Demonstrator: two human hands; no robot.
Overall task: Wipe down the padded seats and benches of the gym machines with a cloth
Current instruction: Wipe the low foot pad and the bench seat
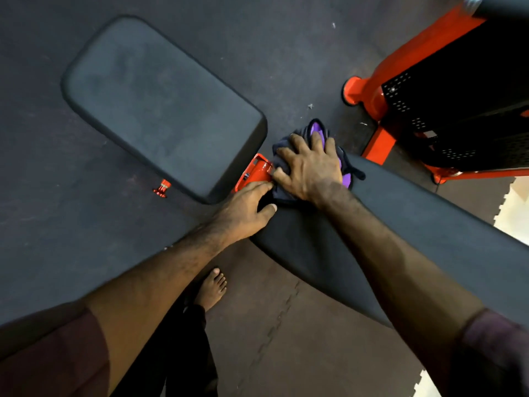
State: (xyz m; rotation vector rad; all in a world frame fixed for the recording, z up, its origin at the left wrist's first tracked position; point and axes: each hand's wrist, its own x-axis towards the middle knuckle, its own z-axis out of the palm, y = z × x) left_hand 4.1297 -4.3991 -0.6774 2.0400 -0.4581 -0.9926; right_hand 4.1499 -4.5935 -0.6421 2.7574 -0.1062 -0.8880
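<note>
Where pad ends, right hand [310, 167] flat on cloth [320, 133] (fingers spread), left hand [243, 209] straight-fingered at edge.

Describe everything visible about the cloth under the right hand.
The cloth is dark grey or navy fabric with bright purple patches and a dark cord trailing at its right side. It lies crumpled at the end of the long black pad, near the red bracket. The right hand presses flat on it, fingers spread; the left hand touches its lower left edge.
</note>
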